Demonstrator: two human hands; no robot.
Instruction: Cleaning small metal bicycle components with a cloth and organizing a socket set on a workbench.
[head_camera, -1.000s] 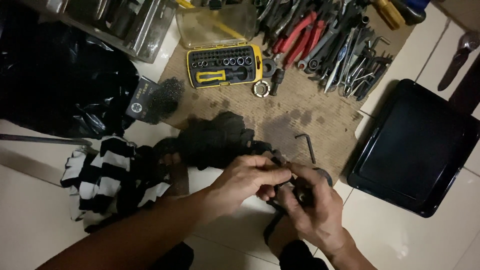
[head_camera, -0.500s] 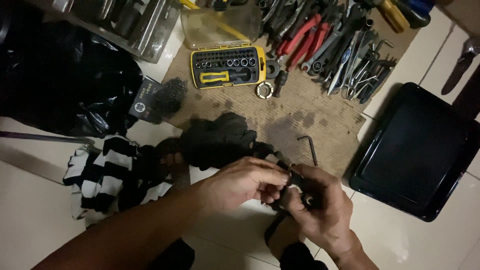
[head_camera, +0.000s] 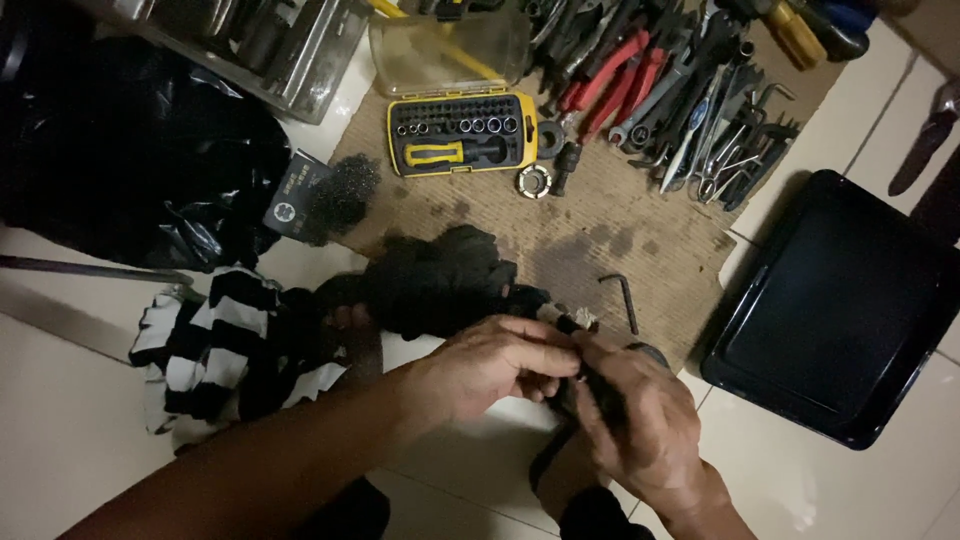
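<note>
Both our hands pinch one small dark metal part (head_camera: 585, 372) over the pale tiled floor (head_camera: 840, 480).
Our left hand (head_camera: 495, 365) and right hand (head_camera: 640, 420) have fingers curled tight round it; greasy skin could, we judge, let it slip toward the brown cardboard sheet (head_camera: 600, 215).

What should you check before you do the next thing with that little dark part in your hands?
1. Both hands on the small dark part: ok. The left hand and right hand meet around it.
2. Firm grip on the part: cannot tell, the fingers hide most of it.
3. Hex key close by: ok, it lies on the brown mat just beyond the hands.
4. Bit set ready: ok, its yellow case lies open on the mat.
5. Black tray ready for loose bits: ok, it sits beside the right hand.
6. Light on the work: not ok, the part is dim.
</note>
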